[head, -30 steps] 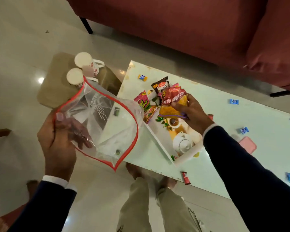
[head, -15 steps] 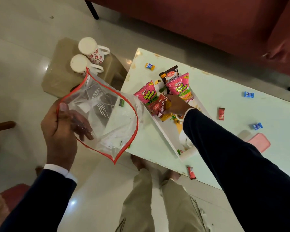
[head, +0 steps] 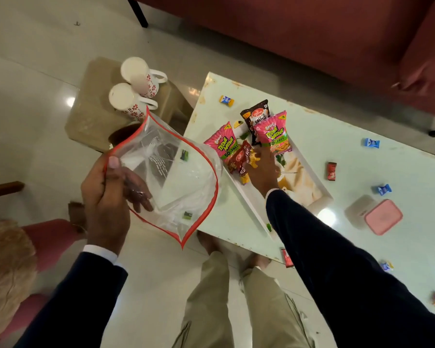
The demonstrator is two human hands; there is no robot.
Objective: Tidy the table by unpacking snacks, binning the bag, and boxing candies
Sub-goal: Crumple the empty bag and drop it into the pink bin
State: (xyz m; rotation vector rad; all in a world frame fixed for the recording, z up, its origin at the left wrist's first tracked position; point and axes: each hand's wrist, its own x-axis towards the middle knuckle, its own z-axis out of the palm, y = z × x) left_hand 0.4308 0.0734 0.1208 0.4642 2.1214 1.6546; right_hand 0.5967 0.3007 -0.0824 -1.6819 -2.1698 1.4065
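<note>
Head view, only one. Bag (head: 176,182) held up left of the table (head: 349,156), over the floor, mouth gaping toward the camera, its long axis running from far-left to near-right; looked empty, though clear plastic made that hard to judge. Left hand (head: 106,197) pinching the red rim, thumb on the outside, fingers inside the mouth. Right hand (head: 263,169) stretched out over the tray (head: 322,197), fingers resting on the red snack packet (head: 242,159), seemingly not curled round it. Other packets lying just beyond on the tray's far end. Candies (head: 384,189) scattered to the right, near the pink-lidded box (head: 383,216), nearer the right hand. Probably next: binning the bag, no bin in sight.
</note>
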